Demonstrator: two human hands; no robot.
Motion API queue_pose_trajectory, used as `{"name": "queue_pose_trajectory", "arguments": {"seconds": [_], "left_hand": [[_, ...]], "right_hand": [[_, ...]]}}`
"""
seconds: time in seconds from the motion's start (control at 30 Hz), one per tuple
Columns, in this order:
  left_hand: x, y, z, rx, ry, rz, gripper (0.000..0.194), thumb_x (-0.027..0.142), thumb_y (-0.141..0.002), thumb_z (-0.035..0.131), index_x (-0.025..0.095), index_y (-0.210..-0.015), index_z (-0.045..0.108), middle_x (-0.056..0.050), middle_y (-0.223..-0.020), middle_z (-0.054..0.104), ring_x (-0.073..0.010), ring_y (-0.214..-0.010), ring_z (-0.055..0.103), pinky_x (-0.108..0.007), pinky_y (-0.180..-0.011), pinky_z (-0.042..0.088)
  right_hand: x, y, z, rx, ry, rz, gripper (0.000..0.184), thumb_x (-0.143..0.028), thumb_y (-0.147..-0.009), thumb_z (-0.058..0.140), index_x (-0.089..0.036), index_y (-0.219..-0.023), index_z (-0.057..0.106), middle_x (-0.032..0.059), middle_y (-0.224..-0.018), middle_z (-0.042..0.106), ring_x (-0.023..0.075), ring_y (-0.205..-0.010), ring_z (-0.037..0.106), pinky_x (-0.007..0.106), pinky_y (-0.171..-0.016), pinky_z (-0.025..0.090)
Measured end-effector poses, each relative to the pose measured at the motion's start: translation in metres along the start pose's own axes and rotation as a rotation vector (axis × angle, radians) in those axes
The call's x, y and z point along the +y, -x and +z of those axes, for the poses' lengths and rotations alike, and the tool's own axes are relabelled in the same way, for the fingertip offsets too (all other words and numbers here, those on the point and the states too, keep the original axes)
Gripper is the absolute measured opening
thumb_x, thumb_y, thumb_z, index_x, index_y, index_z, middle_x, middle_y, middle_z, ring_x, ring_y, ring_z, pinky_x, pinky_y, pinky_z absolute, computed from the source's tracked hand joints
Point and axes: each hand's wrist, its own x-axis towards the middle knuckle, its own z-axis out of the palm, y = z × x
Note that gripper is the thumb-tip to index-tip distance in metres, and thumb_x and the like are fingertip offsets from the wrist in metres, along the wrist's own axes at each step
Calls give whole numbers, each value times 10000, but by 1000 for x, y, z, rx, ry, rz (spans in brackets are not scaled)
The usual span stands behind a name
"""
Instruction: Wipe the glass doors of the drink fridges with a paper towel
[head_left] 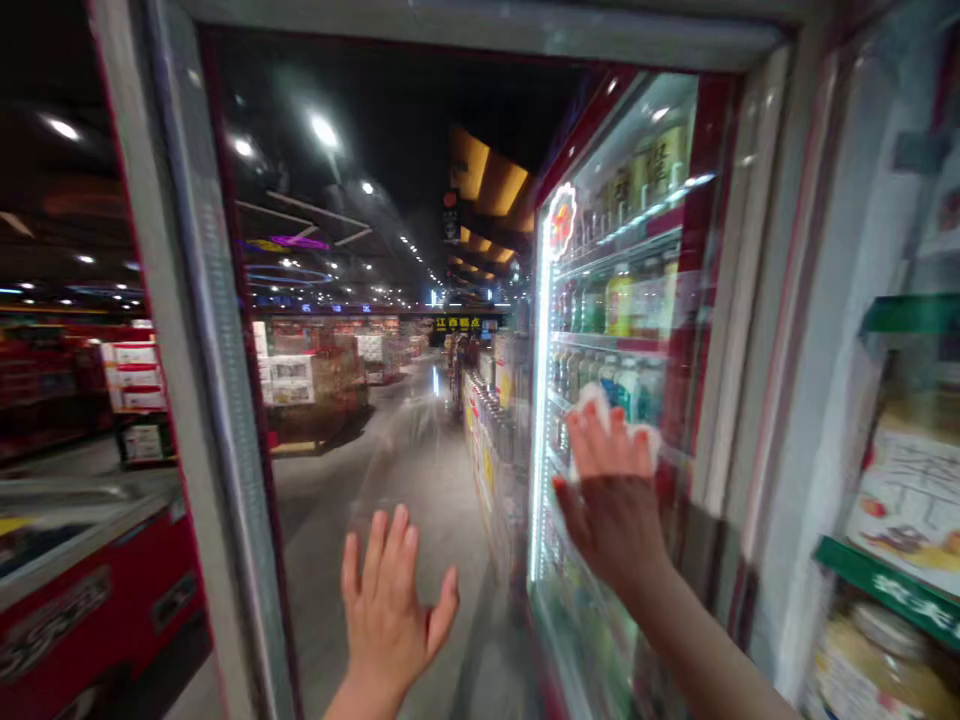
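Closest to the camera, the right hand (611, 510) lies flat against a glass door (581, 610), fingers nearly straight and slightly apart, pressing a white cloth (598, 408) to the pane; the cloth shows past the fingertips and along the edge of the hand, with no fist closed on it. The left hand (390, 610) is raised and wide open, fingers spread, holding nothing and touching nothing, in front of the aisle floor (427, 470). Cloth and palm sit at the height of the cooler's middle shelves, over rows of drink bottles (619, 305), and glare on the glass hides any marks on it, so what state the pane is in cannot be told. The door belongs to a red-framed drinks cooler (709, 240). A grey metal frame (202, 300) crosses the view on the left, a red freezer (75, 610) stands beyond it, and stacked cartons (292, 380) line the aisle under a dark ceiling with round lights (322, 130).
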Motion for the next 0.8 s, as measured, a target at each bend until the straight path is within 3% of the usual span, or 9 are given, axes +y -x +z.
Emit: {"name": "queue_pose_trajectory", "arguments": {"seconds": [0.1, 0.17, 0.27, 0.37, 0.43, 0.53, 0.67, 0.73, 0.8], "left_hand": [[-7, 8, -2, 130, 225, -88, 910, 190, -950, 646, 222, -1754, 222, -87, -1842, 281, -225, -1695, 313, -473, -1413, 236], [-10, 9, -3, 168, 338, -124, 835, 229, -990, 578, 224, -1752, 234, -92, -1850, 259, -233, -1696, 312, -474, -1398, 278], [-9, -1, -3, 102, 415, -67, 765, 386, -1078, 454, 178, -1764, 185, -112, -1870, 163, -252, -1729, 202, -458, -1403, 262], [-7, -21, 3, -26, 451, -24, 786, 560, -1119, 225, 162, -1776, 60, -128, -1873, 84, -250, -1730, 174, -426, -1370, 336], [-10, -31, 9, -66, 388, -72, 829, 643, -1101, 103, 165, -1777, 69, -150, -1865, 126, -260, -1729, 181, -465, -1389, 300], [-27, -42, 19, -88, 136, -115, 756, 572, -1133, 235, 194, -1777, 113, -152, -1850, 203, -247, -1740, 139, -515, -1429, 149], [-55, -63, 23, -90, -115, -265, 813, 381, -1104, 495, 257, -1777, 56, -144, -1871, 10, -310, -1748, -52, -651, -1408, 107], [-55, -73, 22, -60, -182, -352, 816, 431, -1099, 504, 281, -1777, 74, -135, -1863, -112, -376, -1728, -153, -764, -1364, 61], [-41, -73, 20, -56, -198, -276, 781, 508, -1101, 466, 302, -1774, 128, -113, -1860, -152, -399, -1726, -154, -778, -1353, 22]], "right_hand": [[-32, -16, 10, 51, -16, 10, 836, -304, -1093, 459, -197, -1784, 0, 138, -1842, 216, 407, -1710, 215, 733, -1360, 241], [-66, -13, 21, 4, -131, -163, 866, -283, -1063, 498, -208, -1786, 28, 105, -1842, 239, 355, -1716, 221, 667, -1387, 249], [-120, -2, 41, -45, -412, -427, 968, -208, -998, 533, -186, -1776, -43, 109, -1863, 151, 276, -1727, 195, 574, -1366, 364], [-145, -2, 48, 10, -685, -456, 1091, -164, -952, 531, -127, -1716, -248, 190, -1854, -97, 276, -1731, 176, 539, -1300, 474], [-138, -10, 41, -29, -777, -450, 1085, -142, -931, 514, -85, -1712, -237, 207, -1840, -157, 290, -1734, 156, 507, -1282, 499], [-98, -20, 18, -41, -666, -424, 975, -79, -928, 479, -136, -1775, 1, 134, -1874, 39, 285, -1728, 181, 502, -1310, 472], [-24, -11, -6, 151, -304, -244, 859, -136, -1000, 552, -286, -1775, 213, 82, -1824, 312, 366, -1690, 296, 672, -1354, 354], [4, -1, -7, 188, -163, -100, 805, -239, -1042, 569, -294, -1774, 238, 109, -1811, 328, 426, -1674, 305, 717, -1351, 319], [21, 11, 0, 175, -74, -50, 779, -315, -1068, 556, -280, -1776, 232, 137, -1802, 332, 465, -1658, 322, 758, -1330, 313]]}}
